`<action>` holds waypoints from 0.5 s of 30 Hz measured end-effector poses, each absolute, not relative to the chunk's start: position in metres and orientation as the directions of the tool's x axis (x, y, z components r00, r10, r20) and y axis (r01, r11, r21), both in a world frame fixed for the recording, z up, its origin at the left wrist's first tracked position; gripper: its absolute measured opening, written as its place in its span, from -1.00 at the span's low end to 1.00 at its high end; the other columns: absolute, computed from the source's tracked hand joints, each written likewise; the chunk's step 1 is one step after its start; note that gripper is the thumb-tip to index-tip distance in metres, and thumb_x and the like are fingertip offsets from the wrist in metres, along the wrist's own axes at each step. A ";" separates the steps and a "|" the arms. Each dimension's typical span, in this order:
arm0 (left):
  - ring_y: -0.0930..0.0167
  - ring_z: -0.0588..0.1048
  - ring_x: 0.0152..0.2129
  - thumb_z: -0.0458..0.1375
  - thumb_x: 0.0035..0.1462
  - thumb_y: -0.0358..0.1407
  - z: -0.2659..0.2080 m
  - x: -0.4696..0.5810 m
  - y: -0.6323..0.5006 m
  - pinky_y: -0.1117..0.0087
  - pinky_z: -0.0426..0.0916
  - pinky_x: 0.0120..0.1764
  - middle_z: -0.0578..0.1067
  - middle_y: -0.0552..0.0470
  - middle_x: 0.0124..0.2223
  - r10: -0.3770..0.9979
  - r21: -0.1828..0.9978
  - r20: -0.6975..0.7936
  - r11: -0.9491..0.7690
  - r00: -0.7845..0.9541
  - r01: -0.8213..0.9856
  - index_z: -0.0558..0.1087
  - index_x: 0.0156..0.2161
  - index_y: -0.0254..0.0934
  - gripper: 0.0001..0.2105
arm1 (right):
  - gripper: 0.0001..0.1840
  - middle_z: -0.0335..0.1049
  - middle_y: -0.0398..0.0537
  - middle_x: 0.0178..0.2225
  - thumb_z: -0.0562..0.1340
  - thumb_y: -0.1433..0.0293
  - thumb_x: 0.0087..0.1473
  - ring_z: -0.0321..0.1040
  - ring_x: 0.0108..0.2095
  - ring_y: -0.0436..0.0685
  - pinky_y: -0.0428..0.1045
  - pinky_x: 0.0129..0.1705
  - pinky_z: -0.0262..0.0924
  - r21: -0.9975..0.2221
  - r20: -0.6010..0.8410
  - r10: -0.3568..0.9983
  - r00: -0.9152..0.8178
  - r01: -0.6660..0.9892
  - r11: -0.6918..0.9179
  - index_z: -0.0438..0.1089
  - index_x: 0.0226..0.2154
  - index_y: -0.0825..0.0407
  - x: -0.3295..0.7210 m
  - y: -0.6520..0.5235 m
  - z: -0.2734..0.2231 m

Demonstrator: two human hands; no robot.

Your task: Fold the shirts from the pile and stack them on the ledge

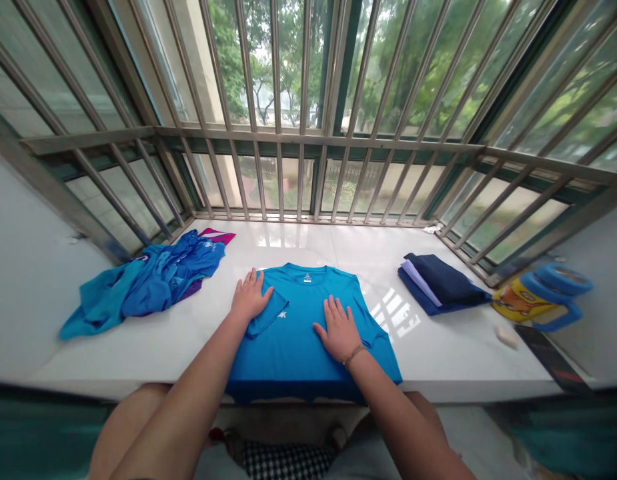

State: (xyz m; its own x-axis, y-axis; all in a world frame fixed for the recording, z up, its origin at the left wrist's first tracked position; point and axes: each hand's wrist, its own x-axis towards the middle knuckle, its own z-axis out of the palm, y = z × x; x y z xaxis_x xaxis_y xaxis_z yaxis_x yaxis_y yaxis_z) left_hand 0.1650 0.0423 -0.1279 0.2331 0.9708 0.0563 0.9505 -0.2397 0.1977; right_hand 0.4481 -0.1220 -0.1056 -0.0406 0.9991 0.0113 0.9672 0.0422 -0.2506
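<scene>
A blue T-shirt lies spread on the white ledge with its collar toward the window. Its lower part hangs over the front edge. My left hand rests flat near the shirt's left shoulder, beside a sleeve turned inward over the chest. My right hand lies on the right side of the chest, fingers spread and palm down. A small white logo shows on the chest, and a label is printed inside the collar. Neither hand grasps the cloth.
On the left is a crumpled pile of blue clothes. Folded dark navy clothes lie on the right, near a yellow and blue mug-like bottle, a small pale object and a dark phone. Metal window bars enclose the ledge.
</scene>
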 end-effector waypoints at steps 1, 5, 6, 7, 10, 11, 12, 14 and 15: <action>0.02 0.00 0.53 -0.10 0.45 0.10 -0.128 0.165 0.043 -0.14 -0.07 0.47 -0.09 -0.35 0.60 0.971 0.202 0.053 -0.239 0.233 0.950 0.09 0.54 -0.39 -0.23 | -0.19 -0.13 0.27 0.55 0.10 0.02 0.43 -0.20 0.56 0.46 0.46 0.51 -0.23 -0.265 -0.013 0.998 -0.059 0.963 0.053 0.08 0.52 0.13 0.452 -0.120 -0.105; 0.03 0.12 0.49 -0.05 0.45 0.00 -0.121 0.161 0.056 -0.10 0.05 0.44 0.10 -0.34 0.56 0.980 0.282 0.021 -0.195 0.197 0.940 0.22 0.48 -0.35 -0.34 | -0.41 0.26 0.16 0.42 0.03 0.17 0.49 0.15 0.43 0.37 0.30 0.45 0.01 -0.303 0.022 1.000 0.006 0.953 0.001 0.25 0.44 -0.03 0.482 -0.096 -0.089; 0.03 0.19 0.46 -0.02 0.44 -0.06 -0.117 0.160 0.062 -0.05 0.12 0.41 0.20 -0.34 0.52 0.984 0.303 0.015 -0.176 0.179 0.937 0.28 0.45 -0.33 -0.39 | -0.45 0.35 0.19 0.36 0.02 0.22 0.50 0.26 0.36 0.36 0.26 0.40 0.09 -0.298 0.030 0.998 0.062 0.953 -0.050 0.30 0.41 -0.02 0.496 -0.085 -0.082; 0.04 0.28 0.41 0.02 0.41 -0.10 -0.113 0.158 0.070 0.00 0.19 0.37 0.30 -0.34 0.47 0.987 0.317 0.011 -0.156 0.161 0.935 0.35 0.40 -0.31 -0.44 | -0.48 0.40 0.25 0.30 0.01 0.27 0.49 0.34 0.29 0.37 0.24 0.34 0.17 -0.288 0.030 0.992 0.120 0.952 -0.106 0.35 0.36 0.02 0.510 -0.073 -0.075; 0.02 0.48 0.22 0.19 0.27 -0.14 -0.099 0.153 0.096 0.14 0.36 0.21 0.56 -0.32 0.23 0.994 0.336 -0.013 -0.100 0.111 0.936 0.57 0.15 -0.27 -0.58 | -0.60 0.47 0.41 0.16 0.13 0.33 0.43 0.45 0.13 0.39 0.20 0.19 0.27 -0.257 -0.015 0.967 0.255 0.934 -0.250 0.47 0.18 0.14 0.556 -0.032 -0.062; 0.02 0.53 0.15 0.25 0.20 -0.14 -0.095 0.152 0.105 0.17 0.39 0.16 0.61 -0.30 0.13 0.995 0.348 -0.031 -0.078 0.095 0.934 0.62 0.05 -0.26 -0.63 | -0.64 0.50 0.41 0.10 0.21 0.32 0.38 0.48 0.09 0.37 0.17 0.15 0.29 -0.250 -0.040 0.959 0.281 0.926 -0.282 0.50 0.11 0.16 0.569 -0.020 -0.060; 0.03 0.57 0.09 0.30 0.14 -0.15 -0.091 0.152 0.114 0.20 0.42 0.10 0.65 -0.27 0.04 0.995 0.364 -0.052 -0.057 0.082 0.930 0.65 -0.06 -0.26 -0.68 | -0.66 0.54 0.37 0.04 0.29 0.31 0.32 0.50 0.05 0.34 0.12 0.11 0.31 -0.247 -0.066 0.953 0.296 0.920 -0.303 0.52 0.06 0.15 0.579 -0.009 -0.060; 0.03 0.62 -0.03 0.40 0.00 -0.17 -0.085 0.151 0.128 0.23 0.45 -0.01 0.68 -0.23 -0.17 0.993 0.412 -0.089 -0.030 0.073 0.911 0.64 -0.25 -0.25 -0.77 | -0.66 0.60 0.25 -0.07 0.40 0.29 0.21 0.53 -0.03 0.27 0.04 0.03 0.32 -0.254 -0.111 0.945 0.307 0.911 -0.326 0.55 -0.01 0.13 0.593 0.006 -0.062; 0.02 0.63 -0.09 0.45 -0.07 -0.18 -0.083 0.151 0.134 0.24 0.45 -0.06 0.67 -0.20 -0.28 0.991 0.443 -0.106 -0.024 0.079 0.896 0.61 -0.34 -0.24 -0.78 | -0.65 0.61 0.19 -0.11 0.42 0.28 0.19 0.54 -0.07 0.24 0.01 -0.02 0.32 -0.263 -0.124 0.943 0.308 0.906 -0.331 0.56 -0.02 0.11 0.597 0.010 -0.064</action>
State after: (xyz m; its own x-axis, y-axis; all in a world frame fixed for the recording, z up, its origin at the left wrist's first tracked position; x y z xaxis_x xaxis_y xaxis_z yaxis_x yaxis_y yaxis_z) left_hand 0.1508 0.1339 -0.0830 0.0788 0.9913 -0.1058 0.8963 -0.0240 0.4429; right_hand 0.5965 0.0105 -0.0643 0.3081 0.9432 -0.1244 0.9063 -0.3307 -0.2630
